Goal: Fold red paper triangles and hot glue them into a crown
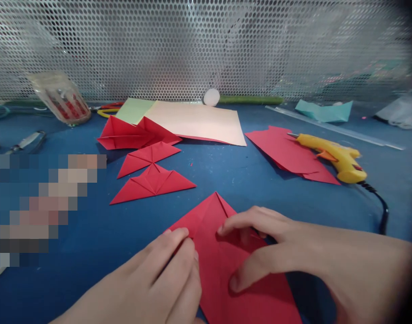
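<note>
A sheet of red paper (212, 265) lies partly folded on the table in front of me, a pointed corner aimed away from me. My left hand (158, 274) is closed at the sheet's left edge, its fingers pressed together on the paper. With thumb and index finger spread apart, my right hand (293, 243) rests its fingertips on the sheet's right half; its other fingers are partly hidden near the right edge. Beyond the sheet are two flat folded red paper pieces (155, 186) and a larger standing red folded piece (125, 135).
Cream paper (199, 119) and green paper (135, 110) lie behind. A yellow glue gun (330, 153) rests on red sheets (287, 153), its cord trailing rightward. A jar (64, 99) leans at left, near a cutter (27, 140). Perforated metal (192, 49) stands behind the blue table (91, 238). The left area is pixelated.
</note>
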`<action>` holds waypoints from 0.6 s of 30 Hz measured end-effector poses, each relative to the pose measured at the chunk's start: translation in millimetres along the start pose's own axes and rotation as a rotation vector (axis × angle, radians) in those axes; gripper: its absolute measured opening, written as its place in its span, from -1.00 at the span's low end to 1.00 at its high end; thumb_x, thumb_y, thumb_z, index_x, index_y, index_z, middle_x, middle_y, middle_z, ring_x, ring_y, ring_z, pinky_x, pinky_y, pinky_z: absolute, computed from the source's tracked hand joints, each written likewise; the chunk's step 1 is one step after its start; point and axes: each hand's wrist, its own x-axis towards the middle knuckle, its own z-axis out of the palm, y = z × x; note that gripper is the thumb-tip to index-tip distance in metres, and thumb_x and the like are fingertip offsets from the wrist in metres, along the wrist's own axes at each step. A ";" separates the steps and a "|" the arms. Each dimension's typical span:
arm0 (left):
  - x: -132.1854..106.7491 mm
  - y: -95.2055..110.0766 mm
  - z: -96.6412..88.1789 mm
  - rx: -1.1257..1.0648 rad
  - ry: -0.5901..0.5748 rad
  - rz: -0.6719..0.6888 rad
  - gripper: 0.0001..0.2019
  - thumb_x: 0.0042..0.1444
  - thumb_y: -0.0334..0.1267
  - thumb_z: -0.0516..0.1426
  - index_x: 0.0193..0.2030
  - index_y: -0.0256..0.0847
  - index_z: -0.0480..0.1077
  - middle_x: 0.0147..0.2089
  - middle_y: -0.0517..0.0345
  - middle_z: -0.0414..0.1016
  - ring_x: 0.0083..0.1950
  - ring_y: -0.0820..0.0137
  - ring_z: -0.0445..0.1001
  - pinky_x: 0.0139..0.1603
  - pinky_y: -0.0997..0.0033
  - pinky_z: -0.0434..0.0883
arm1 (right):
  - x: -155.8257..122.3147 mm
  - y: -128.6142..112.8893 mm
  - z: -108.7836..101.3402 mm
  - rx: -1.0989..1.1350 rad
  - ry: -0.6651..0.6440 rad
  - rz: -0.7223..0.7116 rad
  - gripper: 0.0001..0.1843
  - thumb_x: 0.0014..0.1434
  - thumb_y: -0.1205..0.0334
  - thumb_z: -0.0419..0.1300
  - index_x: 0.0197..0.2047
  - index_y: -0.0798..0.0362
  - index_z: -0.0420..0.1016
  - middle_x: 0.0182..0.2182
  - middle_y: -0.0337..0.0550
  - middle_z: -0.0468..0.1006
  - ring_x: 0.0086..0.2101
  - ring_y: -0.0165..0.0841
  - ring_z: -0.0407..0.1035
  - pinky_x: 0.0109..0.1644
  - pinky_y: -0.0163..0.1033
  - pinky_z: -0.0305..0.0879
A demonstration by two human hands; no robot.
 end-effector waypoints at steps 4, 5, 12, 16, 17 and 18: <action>5.9 -1.5 1.0 0.038 0.051 -0.001 -0.66 0.42 -0.19 -0.11 -0.14 -0.16 0.48 -0.11 0.18 0.56 0.05 0.39 0.44 0.32 0.46 0.13 | 1.2 -3.2 5.2 -0.021 0.097 -0.041 -0.40 -0.16 0.23 0.50 0.01 -0.16 0.55 0.23 -0.10 0.27 0.16 -0.14 0.29 0.15 -0.17 0.30; 6.8 -1.7 1.5 0.050 0.054 0.004 -0.66 0.42 -0.20 -0.11 -0.15 -0.17 0.48 -0.11 0.17 0.56 0.04 0.39 0.44 0.30 0.46 0.15 | 2.4 -3.4 5.8 -0.034 0.119 -0.072 -0.51 -0.13 0.25 0.49 -0.07 -0.12 0.58 0.19 -0.10 0.31 0.12 -0.19 0.33 0.11 -0.23 0.33; 2.7 -4.9 -3.3 0.108 -0.077 0.109 -0.66 0.36 -0.42 -0.16 -0.02 -0.20 0.41 -0.01 0.07 0.52 0.05 0.23 0.43 0.03 0.27 0.39 | 9.9 -1.4 2.6 -0.098 0.030 -0.069 -0.36 -0.21 0.02 0.52 0.00 -0.17 0.54 0.18 -0.09 0.33 0.15 -0.12 0.28 0.20 -0.05 0.22; 5.1 -7.6 -2.9 0.113 -0.033 0.123 -0.63 0.33 -0.48 -0.18 -0.07 -0.21 0.43 -0.04 0.08 0.53 0.03 0.23 0.43 0.04 0.24 0.37 | 8.4 -1.7 4.9 -0.101 0.013 -0.025 -0.22 -0.18 -0.01 0.49 0.14 -0.23 0.40 0.29 -0.06 0.17 0.27 -0.04 0.09 0.25 0.04 0.13; 6.6 -7.8 -2.2 0.097 -0.025 0.111 -0.65 0.37 -0.43 -0.17 -0.07 -0.21 0.43 -0.04 0.08 0.53 0.03 0.23 0.43 0.06 0.23 0.36 | 8.6 -2.3 5.4 -0.098 0.013 -0.027 -0.24 -0.17 0.00 0.49 0.13 -0.21 0.41 0.29 -0.04 0.16 0.27 -0.03 0.08 0.25 0.03 0.14; 8.2 -7.7 -1.6 0.071 -0.023 0.095 -0.66 0.39 -0.37 -0.17 -0.07 -0.20 0.44 -0.03 0.10 0.53 0.04 0.22 0.43 0.06 0.23 0.36 | 9.3 -3.0 5.6 -0.096 0.010 -0.024 -0.26 -0.17 0.00 0.48 0.11 -0.18 0.42 0.28 -0.02 0.17 0.27 -0.02 0.08 0.24 0.03 0.15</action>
